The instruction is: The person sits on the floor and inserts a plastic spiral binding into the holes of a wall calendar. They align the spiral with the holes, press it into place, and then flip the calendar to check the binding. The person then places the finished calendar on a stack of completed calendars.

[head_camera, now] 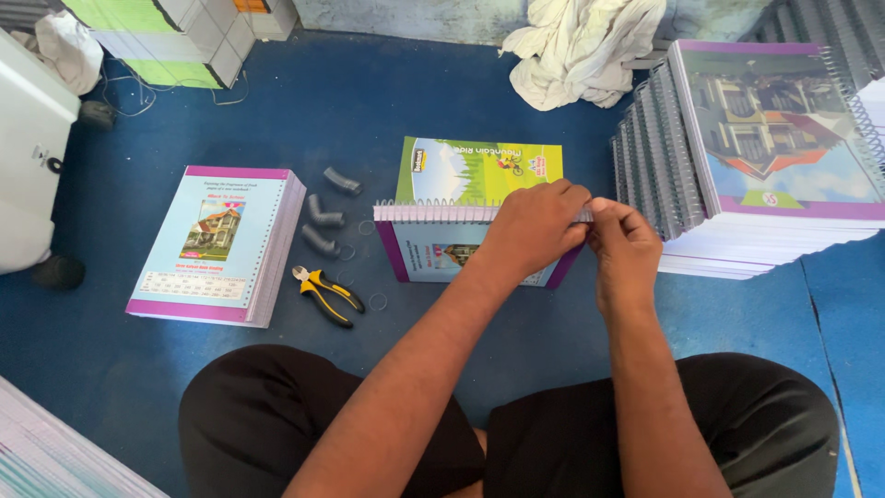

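We see the scene under soft, even light that leaves the blue floor mat (277, 120) bright and throws only faint, short shadows beneath the pliers (327, 295) and around the forearms. Focus is sharp at the spiral-bound notebook (433, 244) in the centre, where we note slight motion blur on the left hand (535, 226) and right hand (627, 254). Right of that notebook, the white page edges of the tall stack (784, 244) wash out pale, and we find lines bending mildly outward toward the frame's corners.
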